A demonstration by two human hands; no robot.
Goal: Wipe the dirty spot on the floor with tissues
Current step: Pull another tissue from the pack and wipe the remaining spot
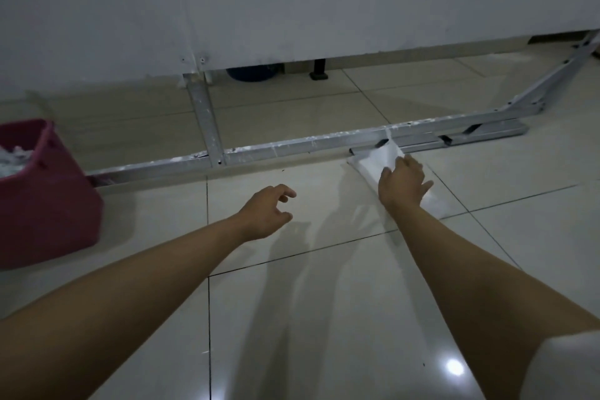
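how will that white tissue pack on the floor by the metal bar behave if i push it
The white tissue pack probably slides easily: the glossy tiled floor looks smooth. It seems light and soft, likely crumpling under the right hand. Its upright sheet looks floppy.
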